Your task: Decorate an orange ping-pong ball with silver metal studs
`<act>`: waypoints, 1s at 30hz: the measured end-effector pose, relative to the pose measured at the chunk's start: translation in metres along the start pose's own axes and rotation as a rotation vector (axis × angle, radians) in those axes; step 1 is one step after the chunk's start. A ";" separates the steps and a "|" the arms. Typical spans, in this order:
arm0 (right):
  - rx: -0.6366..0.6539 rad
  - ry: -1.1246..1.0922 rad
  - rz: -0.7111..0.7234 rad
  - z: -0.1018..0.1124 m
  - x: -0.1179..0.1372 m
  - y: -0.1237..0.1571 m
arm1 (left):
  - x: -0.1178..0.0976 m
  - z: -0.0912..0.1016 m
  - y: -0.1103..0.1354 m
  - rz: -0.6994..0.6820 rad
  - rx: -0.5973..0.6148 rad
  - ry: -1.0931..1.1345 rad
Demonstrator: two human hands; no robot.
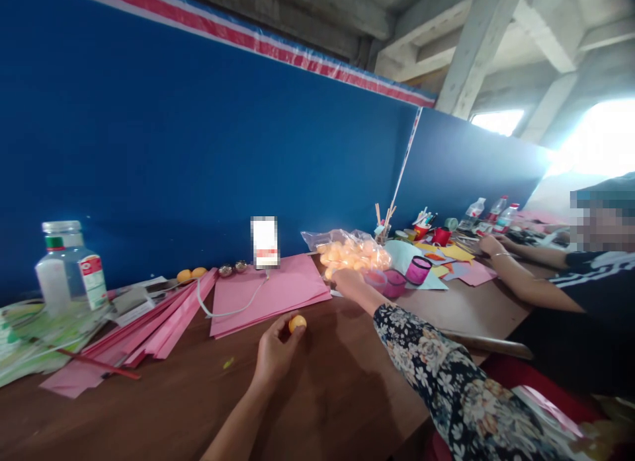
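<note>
My left hand (276,350) is closed in a pinch on a small orange ball (297,323), just above the brown table (317,395). My right arm, in a flowered sleeve, stretches across the table. My right hand (344,280) rests at the foot of a clear plastic bag of orange balls (350,249), beside a small pink cup (393,282). The fingers of that hand are washed out by glare, so their pose is unclear.
Pink paper sheets (270,294) lie ahead, with a phone (265,243) propped against the blue wall. A water bottle (69,266) stands at the left. Another person's arm (526,279) rests on the table at the right among coloured papers, cups and bottles.
</note>
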State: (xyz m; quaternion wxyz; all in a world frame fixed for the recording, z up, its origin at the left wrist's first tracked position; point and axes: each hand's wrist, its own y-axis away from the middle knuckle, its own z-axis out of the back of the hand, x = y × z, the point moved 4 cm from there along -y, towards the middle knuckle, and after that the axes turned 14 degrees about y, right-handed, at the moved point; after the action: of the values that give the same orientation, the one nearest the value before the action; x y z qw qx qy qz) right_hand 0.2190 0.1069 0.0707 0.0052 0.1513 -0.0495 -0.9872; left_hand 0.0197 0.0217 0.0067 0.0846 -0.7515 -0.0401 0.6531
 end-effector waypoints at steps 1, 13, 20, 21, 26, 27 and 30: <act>-0.003 0.000 0.002 -0.001 0.001 0.000 | 0.000 0.000 0.000 0.001 0.003 -0.006; -0.080 -0.038 0.018 -0.001 0.002 0.006 | -0.001 -0.002 0.001 0.035 -0.018 0.053; -0.184 -0.188 0.037 0.006 -0.005 0.016 | -0.001 0.000 0.001 0.016 -0.032 0.057; -0.204 -0.224 0.044 0.006 -0.006 0.018 | 0.000 0.000 0.001 0.019 -0.036 0.065; -0.289 -0.435 0.153 0.002 0.013 0.028 | -0.001 0.002 0.000 0.024 -0.073 0.075; -0.288 -0.510 0.186 -0.001 0.022 0.031 | -0.001 0.002 0.000 0.020 -0.075 0.075; -0.269 -0.934 0.298 -0.012 0.052 0.038 | -0.001 0.003 -0.001 0.001 -0.075 0.102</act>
State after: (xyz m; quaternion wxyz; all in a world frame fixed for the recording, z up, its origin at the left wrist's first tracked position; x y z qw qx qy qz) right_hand 0.1725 0.0667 0.0475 0.1427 -0.3171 0.0599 -0.9357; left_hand 0.0164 0.0223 0.0072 0.0580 -0.7865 -0.0595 0.6120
